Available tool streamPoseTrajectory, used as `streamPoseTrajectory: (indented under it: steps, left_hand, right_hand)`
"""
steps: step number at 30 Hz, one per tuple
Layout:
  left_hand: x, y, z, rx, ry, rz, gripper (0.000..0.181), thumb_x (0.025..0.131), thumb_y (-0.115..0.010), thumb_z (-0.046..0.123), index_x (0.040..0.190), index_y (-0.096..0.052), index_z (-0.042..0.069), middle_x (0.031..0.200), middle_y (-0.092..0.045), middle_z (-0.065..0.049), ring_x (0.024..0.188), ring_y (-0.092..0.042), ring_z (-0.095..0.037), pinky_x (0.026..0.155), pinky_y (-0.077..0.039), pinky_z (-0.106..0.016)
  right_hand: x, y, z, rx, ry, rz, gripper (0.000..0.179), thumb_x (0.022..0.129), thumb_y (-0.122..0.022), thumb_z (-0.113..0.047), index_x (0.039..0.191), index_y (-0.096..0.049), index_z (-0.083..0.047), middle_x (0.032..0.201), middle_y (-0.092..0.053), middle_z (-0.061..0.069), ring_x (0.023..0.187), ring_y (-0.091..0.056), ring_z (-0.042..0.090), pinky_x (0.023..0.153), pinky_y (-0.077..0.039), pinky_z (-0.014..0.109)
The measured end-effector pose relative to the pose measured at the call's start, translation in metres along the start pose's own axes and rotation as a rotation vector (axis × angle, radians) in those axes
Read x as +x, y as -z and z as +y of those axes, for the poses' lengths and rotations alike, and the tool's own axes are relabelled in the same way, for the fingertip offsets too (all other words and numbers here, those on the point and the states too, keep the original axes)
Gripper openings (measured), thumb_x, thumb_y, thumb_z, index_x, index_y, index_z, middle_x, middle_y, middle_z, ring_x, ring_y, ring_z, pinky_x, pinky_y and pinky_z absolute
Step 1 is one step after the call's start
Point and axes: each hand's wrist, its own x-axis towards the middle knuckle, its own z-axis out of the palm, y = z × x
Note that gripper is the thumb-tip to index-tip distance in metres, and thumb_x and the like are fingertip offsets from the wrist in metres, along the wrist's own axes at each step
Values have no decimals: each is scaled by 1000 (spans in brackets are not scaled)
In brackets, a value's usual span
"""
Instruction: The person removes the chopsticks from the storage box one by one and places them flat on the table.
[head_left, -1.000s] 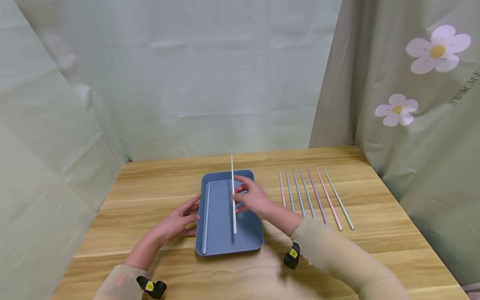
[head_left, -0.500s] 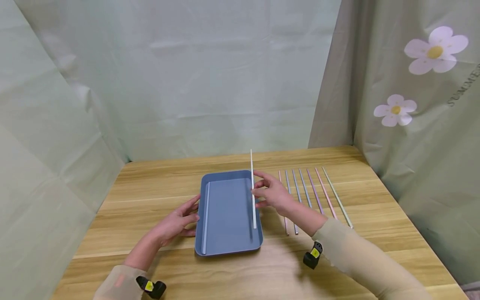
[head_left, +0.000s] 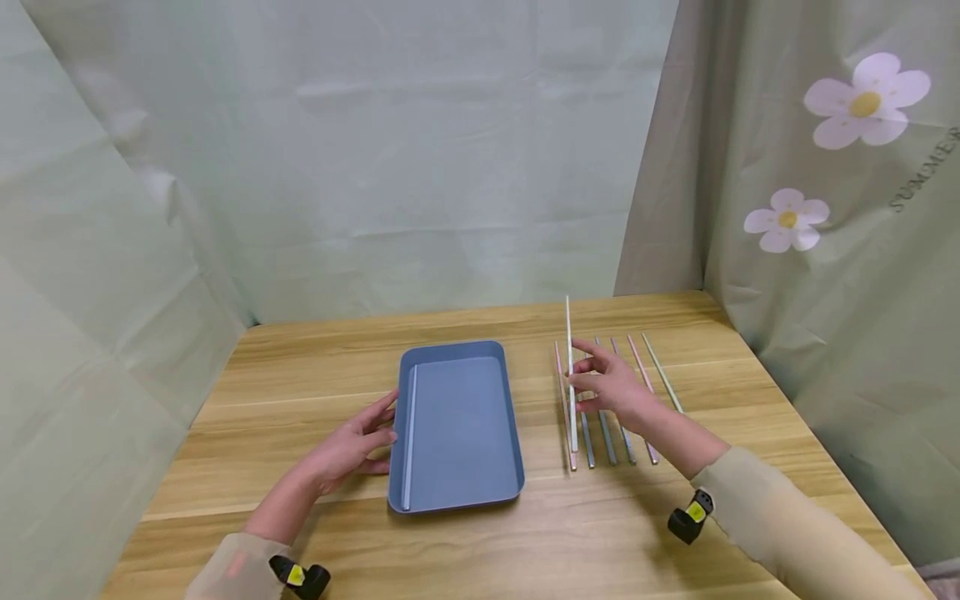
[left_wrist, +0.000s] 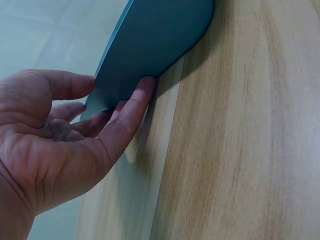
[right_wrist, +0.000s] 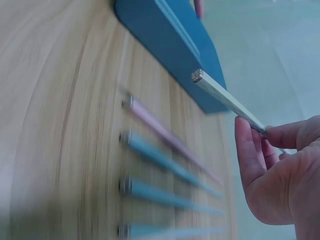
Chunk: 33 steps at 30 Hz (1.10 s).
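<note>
My right hand [head_left: 611, 385] pinches a pale whitish chopstick [head_left: 572, 417] between thumb and fingers. It is held raised over the left end of a row of chopsticks, and in the right wrist view the patterned end of the held chopstick [right_wrist: 220, 92] points toward the tray. My left hand [head_left: 352, 450] rests at the left side of a blue-grey rectangular tray [head_left: 517, 454]. In the left wrist view its fingertips [left_wrist: 145, 85] touch the tray's outer wall low down, with the thumb at the rim. Inside the tray, a light chopstick [head_left: 410, 442] lies along the left wall.
Right of the tray, several coloured chopsticks lie side by side on the wooden table [head_left: 465, 558]: a pink chopstick [head_left: 562, 400] at the left end, blue ones, and a green chopstick [head_left: 663, 372] at the far right. My right hand and forearm partly cover them. Curtains [head_left: 450, 167] stand behind.
My right hand has carried the pale chopstick rightward, from above the tray to above the row of chopsticks. The left hand and the tray have stayed in place.
</note>
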Motion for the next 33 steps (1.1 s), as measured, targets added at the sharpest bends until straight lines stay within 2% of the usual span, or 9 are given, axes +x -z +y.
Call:
streamPoseTrajectory:
  steps: [9, 15, 22, 28, 33]
  left_hand:
    - [-1, 0, 0, -1, 1, 4, 75, 105, -53, 6, 166, -12, 22, 167, -13, -24, 139, -40, -43, 89, -57, -52]
    - [-1, 0, 0, 1, -13, -3, 75, 105, -52, 6, 166, -11, 20, 167, -12, -26, 138, -41, -44, 89, -57, -52]
    - [0, 0, -1, 13, 2, 4, 75, 105, -52, 6, 166, -12, 22, 167, -13, -25, 138, -41, -43, 90, -57, -52]
    - [1, 0, -2, 12, -1, 10, 75, 105, -53, 7, 166, -13, 22, 167, -13, -25, 138, -42, -44, 90, -57, -53]
    - [1, 0, -2, 6, -6, 7, 75, 105, -53, 6, 166, -13, 21, 167, -13, -26, 137, -42, -44, 90, -57, -53]
  right_hand:
    - [-14, 57, 10, -30, 2, 66, 71, 100, -61, 2, 161, -26, -5, 110, -48, 7, 89, -60, 15, 71, -61, 35]
    - [-20, 93, 14, -49, 12, 70, 74, 100, -61, 1, 162, -21, -2, 109, -49, 7, 87, -60, 11, 74, -61, 37]
    - [-22, 135, 21, -110, -17, 79, 75, 100, -61, -1, 162, -19, -1, 108, -51, 6, 86, -60, 10, 74, -61, 38]
    - [-23, 160, 25, -153, -48, 61, 74, 102, -60, -4, 162, -16, 0, 108, -53, 4, 88, -61, 10, 75, -60, 37]
    - [-25, 177, 27, -217, -78, 48, 72, 103, -58, -6, 161, -16, 1, 111, -53, 8, 88, -61, 11, 77, -60, 40]
